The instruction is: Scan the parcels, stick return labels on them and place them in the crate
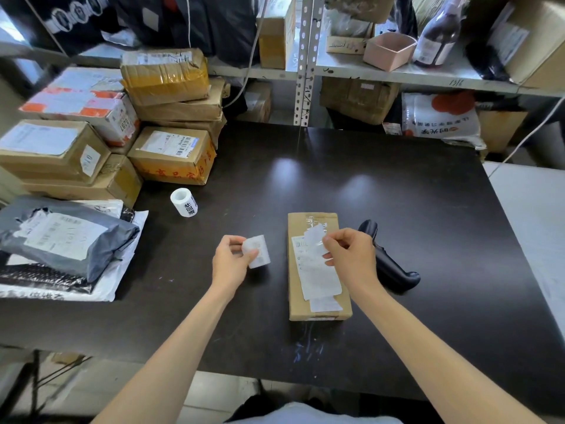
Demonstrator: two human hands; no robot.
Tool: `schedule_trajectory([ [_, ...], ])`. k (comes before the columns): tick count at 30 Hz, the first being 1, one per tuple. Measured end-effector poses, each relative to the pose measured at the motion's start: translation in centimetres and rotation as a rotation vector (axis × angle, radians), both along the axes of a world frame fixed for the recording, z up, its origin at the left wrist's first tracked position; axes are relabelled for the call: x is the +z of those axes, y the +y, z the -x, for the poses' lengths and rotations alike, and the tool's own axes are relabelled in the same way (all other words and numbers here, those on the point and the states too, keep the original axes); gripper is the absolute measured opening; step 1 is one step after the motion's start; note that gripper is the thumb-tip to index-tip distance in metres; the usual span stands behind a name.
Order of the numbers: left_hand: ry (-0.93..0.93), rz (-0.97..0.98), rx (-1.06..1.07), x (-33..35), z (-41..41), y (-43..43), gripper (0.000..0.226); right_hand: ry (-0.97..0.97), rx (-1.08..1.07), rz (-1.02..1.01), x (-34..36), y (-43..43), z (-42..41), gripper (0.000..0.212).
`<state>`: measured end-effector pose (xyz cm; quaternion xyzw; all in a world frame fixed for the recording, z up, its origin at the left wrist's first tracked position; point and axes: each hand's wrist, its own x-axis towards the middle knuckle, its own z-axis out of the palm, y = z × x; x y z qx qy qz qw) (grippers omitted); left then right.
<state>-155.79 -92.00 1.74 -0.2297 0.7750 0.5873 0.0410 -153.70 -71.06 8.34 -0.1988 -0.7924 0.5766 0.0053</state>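
A long brown cardboard parcel (318, 270) lies flat on the dark table (397, 194), a white shipping label on its top. My right hand (348, 255) hovers over the parcel and pinches a small white return label (315, 237) between thumb and fingers. My left hand (230, 260), left of the parcel, pinches a white piece of label backing (258, 250). A roll of labels (184, 202) stands further back on the left. A black handheld scanner (386, 261) lies just right of the parcel, partly behind my right hand.
Stacked cardboard parcels (171, 154) and grey and white mailer bags (64, 240) fill the table's left side. Metal shelving (305, 62) with boxes, a pink box (389, 50) and a dark bottle (437, 35) rises behind the table. A white surface (532, 203) adjoins on the right.
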Motion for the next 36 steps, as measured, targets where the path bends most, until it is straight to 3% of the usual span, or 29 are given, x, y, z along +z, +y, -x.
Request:
schedule_trajectory([
  [4, -0.048, 0.377, -0.136, -0.6, 0.9, 0.3, 0.045, -0.037, 0.009, -0.022, -0.1, -0.2, 0.0, 0.019],
  [7, 0.199, 0.635, -0.239, 1.7, 0.5, 1.7, 0.053, -0.058, 0.017, -0.034, -0.1, -0.4, 0.2, 0.016],
  [10, 0.475, 0.467, -0.54, 4.7, -1.0, 4.2, 0.043, -0.087, 0.004, -0.014, -0.2, -0.8, 0.4, 0.016],
  [13, 0.541, 0.441, -0.694, 5.8, -2.3, 6.7, 0.04, -0.134, -0.014, 0.042, -0.3, -1.1, 0.4, 0.015],
  [17, 0.523, 0.393, -0.583, 5.7, -1.9, 7.6, 0.014, -0.197, -0.039, 0.165, -0.2, -1.0, 0.3, 0.01],
  [21, 0.429, 0.123, -0.36, 5.7, -1.4, 7.3, 0.007, -0.193, -0.138, 0.591, 0.5, 0.3, 0.1, 0.024],
  [22, 0.352, 0.015, -0.26, 5.8, -1.2, 7.1, 0.008, -0.185, -0.14, 0.606, 0.6, 0.7, 0.0, 0.026],
  [24, 0.169, -0.238, -0.133, 5.9, -0.8, 6.8, 0.007, -0.174, -0.077, 0.445, 0.4, 1.1, -0.4, 0.017],
  [27, 0.027, -0.401, -0.14, 5.8, -0.9, 6.7, 0.008, -0.145, 0.028, 0.302, -0.1, 1.1, -0.8, 0.009],
  [32, -0.016, -0.352, -0.206, 5.4, -1.1, 6.9, 0.009, -0.117, 0.038, 0.238, -0.5, 1.2, -0.9, 0.004],
  [36, 0.131, 0.099, -0.311, 4.9, -1.5, 7.0, 0.014, -0.113, 0.0, 0.115, -1.2, 1.5, -1.6, 0.006],
])
